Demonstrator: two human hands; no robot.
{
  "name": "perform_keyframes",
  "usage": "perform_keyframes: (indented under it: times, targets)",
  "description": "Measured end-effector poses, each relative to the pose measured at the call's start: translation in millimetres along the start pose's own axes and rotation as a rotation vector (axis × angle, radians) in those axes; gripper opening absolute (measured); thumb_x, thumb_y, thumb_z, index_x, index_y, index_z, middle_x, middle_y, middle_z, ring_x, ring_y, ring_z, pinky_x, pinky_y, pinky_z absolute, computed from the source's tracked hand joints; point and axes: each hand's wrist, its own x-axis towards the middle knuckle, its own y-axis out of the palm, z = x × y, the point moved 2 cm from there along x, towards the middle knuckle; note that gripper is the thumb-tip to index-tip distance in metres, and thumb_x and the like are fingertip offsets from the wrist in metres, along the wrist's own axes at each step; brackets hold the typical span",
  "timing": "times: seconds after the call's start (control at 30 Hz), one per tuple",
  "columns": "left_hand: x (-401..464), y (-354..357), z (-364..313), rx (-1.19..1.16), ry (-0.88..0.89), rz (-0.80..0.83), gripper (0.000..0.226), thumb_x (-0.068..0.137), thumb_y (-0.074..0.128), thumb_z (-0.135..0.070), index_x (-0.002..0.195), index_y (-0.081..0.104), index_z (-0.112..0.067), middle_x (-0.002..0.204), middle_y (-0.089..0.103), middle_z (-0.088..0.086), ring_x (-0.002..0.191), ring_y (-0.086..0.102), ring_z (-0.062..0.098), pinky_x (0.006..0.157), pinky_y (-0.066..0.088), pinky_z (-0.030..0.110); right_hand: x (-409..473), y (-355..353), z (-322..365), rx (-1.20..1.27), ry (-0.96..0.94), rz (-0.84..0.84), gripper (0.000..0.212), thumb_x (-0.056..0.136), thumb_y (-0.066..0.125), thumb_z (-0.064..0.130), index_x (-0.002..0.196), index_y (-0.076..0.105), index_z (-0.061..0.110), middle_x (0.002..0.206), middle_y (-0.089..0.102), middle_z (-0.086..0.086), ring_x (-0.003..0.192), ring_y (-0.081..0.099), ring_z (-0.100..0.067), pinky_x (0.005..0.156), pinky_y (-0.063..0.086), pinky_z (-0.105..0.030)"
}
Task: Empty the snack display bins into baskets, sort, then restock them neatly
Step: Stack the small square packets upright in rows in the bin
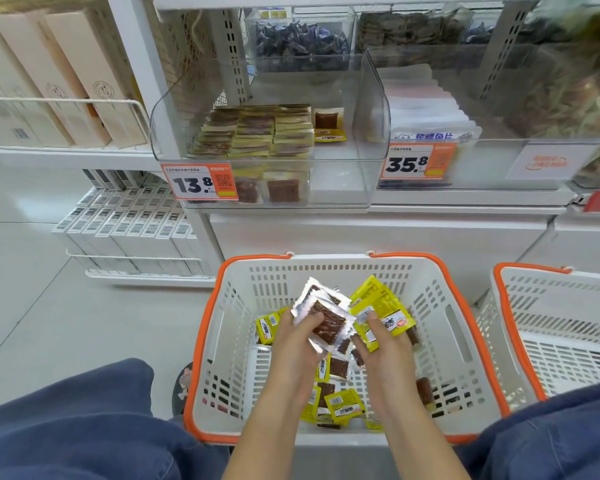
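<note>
Both hands work over a white basket (440,271) with an orange rim, set on the floor below the shelf. The left hand (297,336) has its fingers curled round a fanned bundle of clear-backed snack packets (321,315), held above the basket. Just beside it, the right hand (381,341) grips a bunch of yellow packets (378,306). More loose packets (340,400) lie on the basket's bottom. On the shelf above, a clear display bin (368,109) holds neat rows of stacked packets (257,131) at its left side, behind a price tag (200,181) reading 13.8. A second basket (520,292) stands to the right.
</note>
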Motion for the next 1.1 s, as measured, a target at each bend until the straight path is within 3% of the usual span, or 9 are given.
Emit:
perform_keyframes:
  times: [0.13,0.23,0.4,0.53,0.67,0.8,0.93,1.03,1.1]
  targets:
    - [5,-16,-7,0.293,-0.073,-0.078,0.013,0.091,0.055,-0.004,0.093,0.066,-0.011,0.083,0.067,0.009,0.073,0.060,0.018,0.056,0.047,0.023,0,-4,15,-0.305,-0.365,0.069,0.028,0.091,0.058,-0.001,0.107,0.068,0.021,0.119,0.066,0.003,0.111,0.061,-0.006,0.103,0.046,-0.032]
    - [5,-17,-7,0.316,-0.239,0.045,0.020,0.090,0.048,-0.005,0.104,0.063,-0.004,0.087,0.068,0.012,0.075,0.066,0.021,0.064,0.054,0.032,1,0,16,-0.495,-0.521,0.303,0.054,0.084,0.056,-0.008,0.100,0.072,0.041,0.135,0.054,0.002,0.127,0.050,-0.005,0.102,0.044,-0.023]
    - [0,-17,-18,0.217,-0.315,0.165,0.038,0.097,0.038,-0.026,0.110,0.066,-0.003,0.098,0.068,0.017,0.075,0.069,0.025,0.051,0.054,0.029,2,3,1,-0.901,-0.519,0.596,0.071,0.083,0.044,-0.001,0.101,0.062,0.064,0.145,0.036,0.024,0.138,0.016,0.015,0.108,0.014,-0.002]
    - [-4,-18,-20,0.298,-0.280,0.211,0.043,0.095,0.051,-0.047,0.120,0.066,-0.016,0.117,0.069,0.013,0.103,0.068,0.031,0.060,0.056,0.030,2,4,2,-0.949,-0.460,0.684,0.070,0.092,0.041,-0.012,0.109,0.062,0.052,0.144,0.028,0.028,0.132,0.007,0.026,0.103,0.009,0.004]
    - [-7,-12,-20,0.232,-0.243,0.229,0.035,0.095,0.054,-0.035,0.114,0.068,-0.010,0.106,0.072,0.013,0.089,0.071,0.024,0.057,0.055,0.027,0,5,-2,-0.912,-0.487,0.578,0.083,0.084,0.039,-0.013,0.099,0.061,0.066,0.146,0.027,0.029,0.138,0.009,0.019,0.107,0.012,-0.001]
    - [-4,-11,-16,0.199,-0.221,0.190,0.041,0.091,0.056,-0.041,0.117,0.069,-0.012,0.111,0.070,0.014,0.101,0.067,0.029,0.067,0.054,0.029,-5,7,-3,-0.937,-0.538,0.556,0.099,0.088,0.035,-0.020,0.117,0.041,0.074,0.149,0.020,0.030,0.140,0.006,0.016,0.109,0.009,-0.003]
    - [-5,-10,-10,0.124,-0.250,0.225,0.043,0.083,0.064,-0.029,0.122,0.065,-0.011,0.107,0.070,0.014,0.094,0.068,0.027,0.062,0.056,0.028,-9,7,0,-0.850,-0.545,0.502,0.075,0.094,0.033,0.000,0.133,0.036,0.064,0.148,0.026,0.032,0.142,0.014,0.009,0.115,0.014,-0.010]
    - [-3,-10,-9,0.120,-0.186,0.218,0.034,0.088,0.061,-0.019,0.121,0.064,-0.012,0.104,0.072,0.009,0.088,0.070,0.022,0.062,0.055,0.027,-7,3,8,-0.567,-0.357,0.286,0.072,0.093,0.040,-0.009,0.132,0.040,0.051,0.150,0.033,0.023,0.141,0.027,0.002,0.117,0.023,-0.024]
    - [-1,-11,-10,0.163,-0.121,0.171,0.030,0.091,0.060,-0.016,0.121,0.062,-0.014,0.103,0.072,0.006,0.087,0.069,0.017,0.065,0.054,0.026,-5,4,12,-0.523,-0.207,0.220,0.051,0.101,0.041,0.011,0.139,0.034,0.044,0.153,0.031,0.015,0.142,0.029,-0.005,0.117,0.024,-0.029]
